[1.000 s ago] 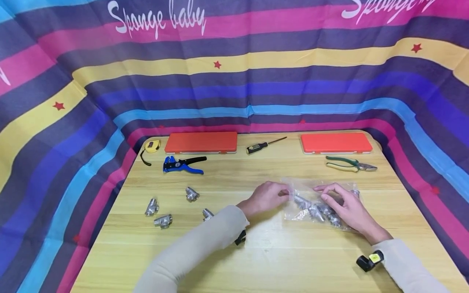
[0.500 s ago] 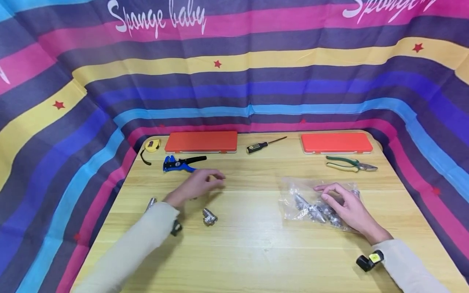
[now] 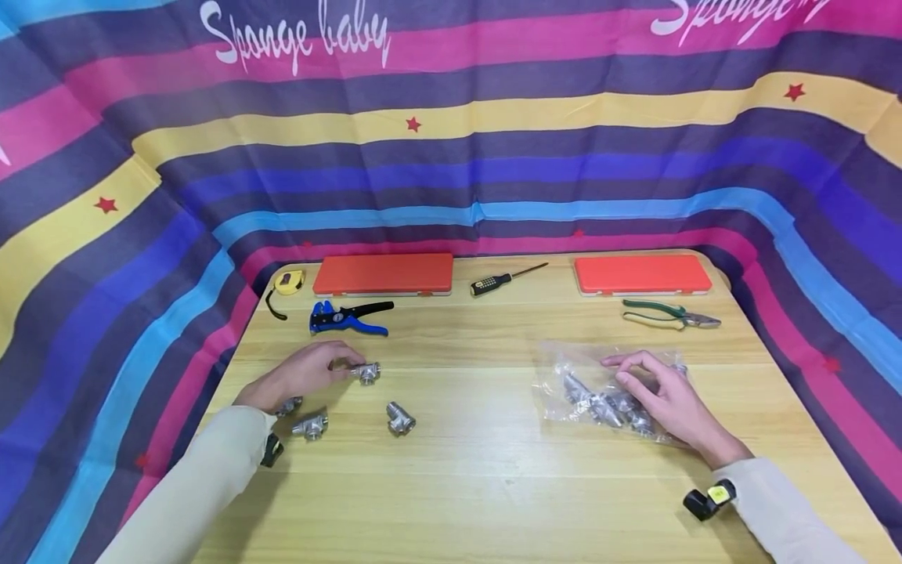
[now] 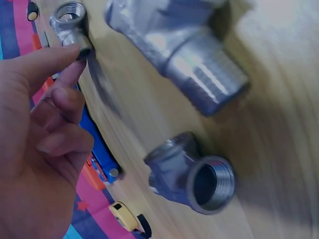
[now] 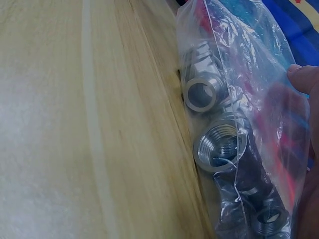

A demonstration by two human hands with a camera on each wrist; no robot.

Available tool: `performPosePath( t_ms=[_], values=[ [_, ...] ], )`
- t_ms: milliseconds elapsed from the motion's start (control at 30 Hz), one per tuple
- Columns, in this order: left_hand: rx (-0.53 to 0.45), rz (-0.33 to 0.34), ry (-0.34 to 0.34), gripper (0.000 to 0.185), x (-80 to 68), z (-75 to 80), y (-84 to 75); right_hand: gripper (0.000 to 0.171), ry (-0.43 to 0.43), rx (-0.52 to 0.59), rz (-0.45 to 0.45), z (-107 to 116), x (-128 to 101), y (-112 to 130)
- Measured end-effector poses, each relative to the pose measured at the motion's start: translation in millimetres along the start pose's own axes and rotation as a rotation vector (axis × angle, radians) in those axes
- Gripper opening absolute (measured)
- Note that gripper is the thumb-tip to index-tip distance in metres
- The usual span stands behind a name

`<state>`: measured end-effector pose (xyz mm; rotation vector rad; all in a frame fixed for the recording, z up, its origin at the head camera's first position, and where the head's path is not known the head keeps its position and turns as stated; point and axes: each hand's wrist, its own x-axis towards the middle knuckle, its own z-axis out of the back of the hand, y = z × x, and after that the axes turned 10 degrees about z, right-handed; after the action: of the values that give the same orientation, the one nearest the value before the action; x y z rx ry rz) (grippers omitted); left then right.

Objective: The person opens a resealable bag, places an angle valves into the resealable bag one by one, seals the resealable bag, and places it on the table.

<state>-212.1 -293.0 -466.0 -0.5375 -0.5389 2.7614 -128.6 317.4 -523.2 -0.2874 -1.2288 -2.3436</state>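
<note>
Nearest us on the wooden table [image 3: 493, 486], our right hand [image 3: 665, 403] rests on a clear plastic bag [image 3: 571, 376] of metal fittings, fingers loosely spread and laid flat over the plastic; in the right wrist view we see a fingertip [image 5: 304, 77] against the bag [image 5: 239, 99] and threaded fittings inside it.

At the left, our left hand [image 3: 299, 376] reaches over a small group of loose tee fittings. Its thumb and forefinger pinch the end of one tee fitting [image 3: 366, 373], which sits on the table at the fingertips; the left wrist view shows the fingertips [image 4: 60, 55] closing on that fitting [image 4: 72, 20], the other fingers curled. Just beside the wrist lie a second fitting [image 3: 311, 425] and a third fitting [image 3: 289, 406], partly hidden under the hand, and a fourth fitting [image 3: 400, 419] lies a little to the right, apart from the hand.

Farther back we see a blue wire stripper [image 3: 345, 319], a yellow tape measure [image 3: 289, 283], green pliers [image 3: 669, 315] and a screwdriver [image 3: 503, 280]. Two orange cases [image 3: 384, 274] lie along the far edge, against the striped cloth [image 3: 451, 157].
</note>
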Motion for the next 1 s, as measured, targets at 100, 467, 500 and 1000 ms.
performPosePath(
  t_ms=[100,467,500,1000],
  values=[
    [0.015,0.027,-0.018,0.02,-1.4,-0.2,1.5,0.011,0.001,0.001,0.001,0,0,1],
    [-0.035,0.053,-0.043,0.017,0.7,-10.8,5.4,0.006,0.005,-0.004,-0.032,2,0,5],
    [-0.043,0.051,-0.054,0.017,0.9,-11.7,4.1,0.005,0.005,-0.003,-0.035,2,0,6],
    [-0.19,-0.068,-0.058,0.019,37.3,-43.8,-121.4,0.012,-0.006,-0.012,-0.008,1,1,5]
  ],
)
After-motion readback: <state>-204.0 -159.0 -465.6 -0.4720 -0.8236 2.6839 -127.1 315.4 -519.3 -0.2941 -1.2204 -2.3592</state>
